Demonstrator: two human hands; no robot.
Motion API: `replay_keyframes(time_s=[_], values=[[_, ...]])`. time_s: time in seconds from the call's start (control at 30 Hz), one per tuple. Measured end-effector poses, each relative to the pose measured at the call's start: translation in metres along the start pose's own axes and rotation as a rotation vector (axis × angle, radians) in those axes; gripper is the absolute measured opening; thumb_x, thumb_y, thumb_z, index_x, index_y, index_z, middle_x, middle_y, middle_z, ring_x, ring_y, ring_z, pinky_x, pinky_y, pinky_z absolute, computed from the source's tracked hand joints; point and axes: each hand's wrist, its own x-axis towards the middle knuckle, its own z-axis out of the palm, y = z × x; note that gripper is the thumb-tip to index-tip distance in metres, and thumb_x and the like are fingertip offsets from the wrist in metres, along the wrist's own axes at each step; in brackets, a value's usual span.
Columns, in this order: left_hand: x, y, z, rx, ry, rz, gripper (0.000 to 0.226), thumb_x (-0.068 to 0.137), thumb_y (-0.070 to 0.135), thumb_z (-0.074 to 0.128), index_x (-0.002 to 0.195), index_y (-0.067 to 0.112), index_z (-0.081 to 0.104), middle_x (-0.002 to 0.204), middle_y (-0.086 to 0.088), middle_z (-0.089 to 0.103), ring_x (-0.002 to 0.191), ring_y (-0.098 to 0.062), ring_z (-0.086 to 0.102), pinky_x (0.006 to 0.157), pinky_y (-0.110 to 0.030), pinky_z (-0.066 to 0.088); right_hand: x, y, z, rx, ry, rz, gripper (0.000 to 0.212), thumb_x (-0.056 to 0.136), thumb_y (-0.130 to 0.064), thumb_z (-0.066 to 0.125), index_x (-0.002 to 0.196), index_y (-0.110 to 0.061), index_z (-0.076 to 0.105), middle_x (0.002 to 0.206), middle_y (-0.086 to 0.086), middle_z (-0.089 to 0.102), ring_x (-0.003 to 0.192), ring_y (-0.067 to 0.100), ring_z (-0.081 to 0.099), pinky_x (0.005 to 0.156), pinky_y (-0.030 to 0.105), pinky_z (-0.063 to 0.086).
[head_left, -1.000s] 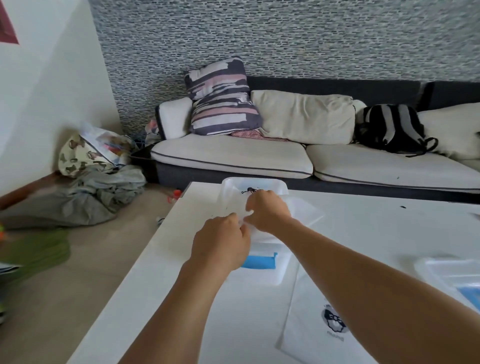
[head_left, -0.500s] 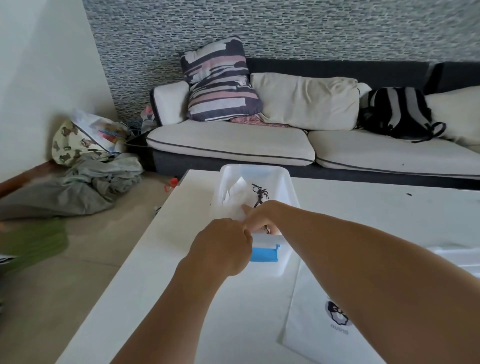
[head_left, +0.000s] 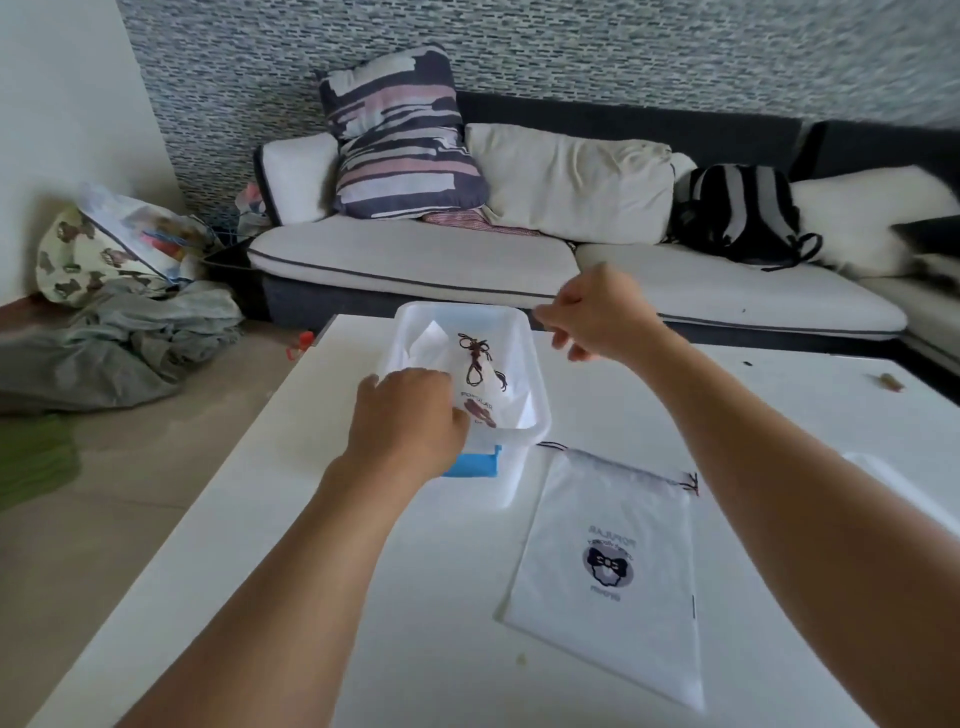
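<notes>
One clear bin (head_left: 524, 415) stands on the white worktop (head_left: 311, 571), with one blue latch (head_left: 475, 464) on its near end. Inside lies one folded white drawstring bag (head_left: 488, 384), its dark cord knotted on top. The left hand (head_left: 410, 421) covers the bin's near left corner, fingers curled down inside; what they clamp I cannot tell. The right hand (head_left: 597, 317) hangs above the far right corner, fingers loosely bent, holding nothing. A second drawstring bag (head_left: 608, 566) lies flat just right of the bin.
</notes>
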Motion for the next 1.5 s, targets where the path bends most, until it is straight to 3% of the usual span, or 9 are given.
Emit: replay_keyframes(time_s=[0.13,0.3,0.5,0.87,0.93,1.0,1.07,1.2,1.5], values=[[-0.008,0.033,-0.001,-0.352,0.015,0.114,0.015,0.090,0.027,0.056,0.084,0.024,0.069,0.085,0.006,0.069,0.078,-0.022,0.063,0.072,-0.035,0.054,-0.036,0.119,-0.009,-0.588,-0.317,0.354,0.060,0.086,-0.051,0.072,0.121,-0.004,0.066,0.114,0.008,0.073,0.101,0.025,0.071,0.093,0.032,0.054],[-0.015,0.070,0.009,-0.339,-0.088,0.206,0.014,0.089,0.034,0.059,0.086,0.026,0.071,0.082,0.010,0.068,0.079,-0.018,0.064,0.079,-0.036,0.055,-0.075,0.206,0.032,-0.438,-0.301,0.327,0.098,0.076,-0.067,0.073,0.154,-0.024,0.030,0.154,0.005,0.039,0.139,0.032,0.038,0.109,0.043,0.039],[-0.020,0.080,0.018,-0.316,-0.059,0.259,0.013,0.090,0.036,0.062,0.086,0.026,0.071,0.073,0.015,0.062,0.080,-0.016,0.064,0.080,-0.035,0.054,-0.068,0.219,0.033,-0.460,-0.227,0.160,0.022,0.091,-0.040,0.069,0.090,-0.019,0.062,0.093,0.004,0.057,0.093,0.027,0.055,0.072,0.030,0.041],[-0.018,0.096,0.015,-0.595,0.307,0.378,0.082,0.080,0.069,0.058,0.147,0.024,0.044,0.155,0.011,0.037,0.149,-0.010,0.023,0.119,-0.028,0.022,-0.108,0.098,-0.116,-0.074,-0.436,-0.126,0.028,0.086,-0.035,0.078,0.064,-0.033,0.060,0.061,-0.012,0.044,0.061,0.010,0.037,0.065,0.031,0.029],[-0.023,0.098,0.001,-0.657,0.253,0.397,0.063,0.081,0.069,0.056,0.131,0.031,0.059,0.135,0.020,0.056,0.134,-0.001,0.044,0.111,-0.027,0.035,-0.124,0.077,-0.125,-0.011,-0.476,-0.186,0.027,0.085,-0.032,0.078,0.066,-0.029,0.060,0.064,-0.008,0.045,0.064,0.012,0.038,0.066,0.032,0.029],[-0.033,0.104,-0.011,-0.848,0.089,0.313,0.043,0.078,0.070,0.057,0.088,0.029,0.068,0.083,0.021,0.068,0.082,0.004,0.062,0.077,-0.025,0.047,-0.134,0.062,-0.132,0.087,-0.392,-0.245,0.020,0.086,-0.024,0.078,0.072,-0.025,0.065,0.065,-0.008,0.050,0.062,0.009,0.042,0.062,0.025,0.034],[-0.036,0.102,-0.012,-0.966,0.044,0.243,0.051,0.077,0.064,0.064,0.066,0.015,0.054,0.052,0.012,0.051,0.050,-0.006,0.046,0.053,-0.026,0.036,-0.138,0.056,-0.131,0.155,-0.232,-0.278,0.012,0.086,-0.020,0.079,0.080,-0.019,0.068,0.063,-0.010,0.054,0.058,0.006,0.046,0.058,0.020,0.038],[-0.045,0.094,-0.022,-1.126,0.145,0.134,0.047,0.078,0.046,0.076,0.062,0.011,0.051,0.054,0.006,0.036,0.051,-0.011,0.031,0.046,-0.022,0.024,-0.147,0.079,-0.106,0.278,0.061,-0.157,0.022,0.087,-0.029,0.077,0.077,-0.011,0.068,0.059,-0.003,0.046,0.055,0.013,0.039,0.056,0.029,0.034],[-0.046,0.075,-0.041,-1.107,-0.033,-0.178,0.051,0.097,0.040,0.059,0.051,0.021,0.050,0.042,0.012,0.035,0.039,-0.010,0.026,0.050,-0.026,0.020,-0.146,0.101,-0.081,0.922,0.144,0.190,0.026,0.095,-0.032,0.065,0.084,-0.009,0.071,0.082,0.019,0.059,0.077,0.031,0.054,0.072,0.043,0.041]])
